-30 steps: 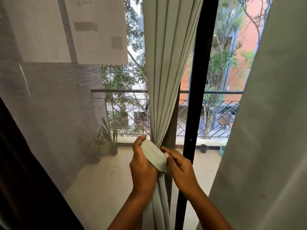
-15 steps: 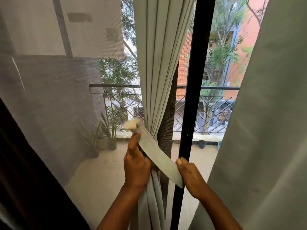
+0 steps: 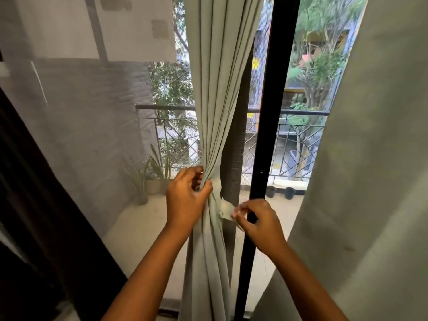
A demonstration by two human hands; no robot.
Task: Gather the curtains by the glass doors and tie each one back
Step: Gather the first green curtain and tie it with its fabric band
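A pale green curtain hangs in the middle of the glass doors, bunched into narrow folds at waist height. My left hand grips the bunch from its left side, thumb and fingers curled round the folds. My right hand pinches the end of a pale fabric tie-back strip that comes out from the right of the bunch. A second pale curtain hangs loose at the far right.
A black door frame runs upright just right of the bunch, behind my right hand. A dark curtain fills the lower left. Outside are a balcony railing and potted plants.
The tie-back strip, stretched diagonally across the bunch half a second ago, is now drawn short to the right. My left hand has closed round the folds; my right hand moved up, pinching the strip's end.
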